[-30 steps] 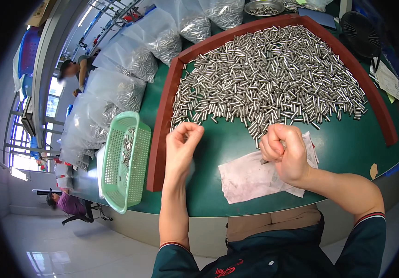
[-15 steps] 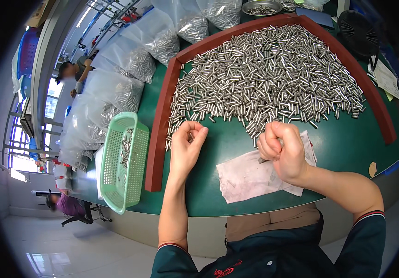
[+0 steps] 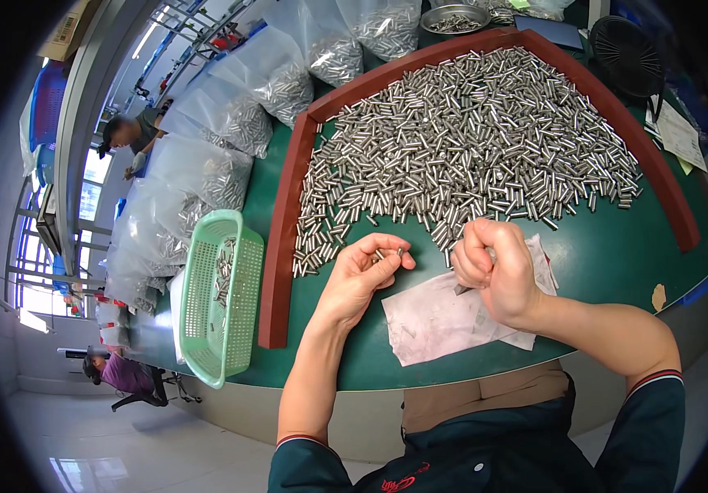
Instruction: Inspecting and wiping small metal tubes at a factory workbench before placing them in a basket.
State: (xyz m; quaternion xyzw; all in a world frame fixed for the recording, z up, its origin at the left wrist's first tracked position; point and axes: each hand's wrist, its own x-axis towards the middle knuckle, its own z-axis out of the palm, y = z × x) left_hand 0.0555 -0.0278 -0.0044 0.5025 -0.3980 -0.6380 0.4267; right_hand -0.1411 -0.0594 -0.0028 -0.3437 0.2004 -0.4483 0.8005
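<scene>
A broad pile of short, shiny metal pins (image 3: 452, 140) covers the far part of the green table, inside a dark red frame. In front of its near edge, my left hand (image 3: 362, 283) pinches a metal pin (image 3: 401, 252) between thumb and fingers. My right hand (image 3: 502, 275) is closed in a fist above a stained whitish cloth (image 3: 420, 324). A small grey end (image 3: 461, 288) pokes out below that fist; what it belongs to is hidden by the fingers.
The red frame (image 3: 280, 246) borders the pile on its left, back and right. Left of it stands a green plastic basket (image 3: 247, 308) with some pins inside. Clear bags of pins (image 3: 227, 177) line the table's left side. A metal bowl (image 3: 485, 16) and a black fan (image 3: 625, 53) are at the back.
My left hand has moved right, toward my right hand, and a pin now shows at its fingertips. My right fist has hardly moved.
</scene>
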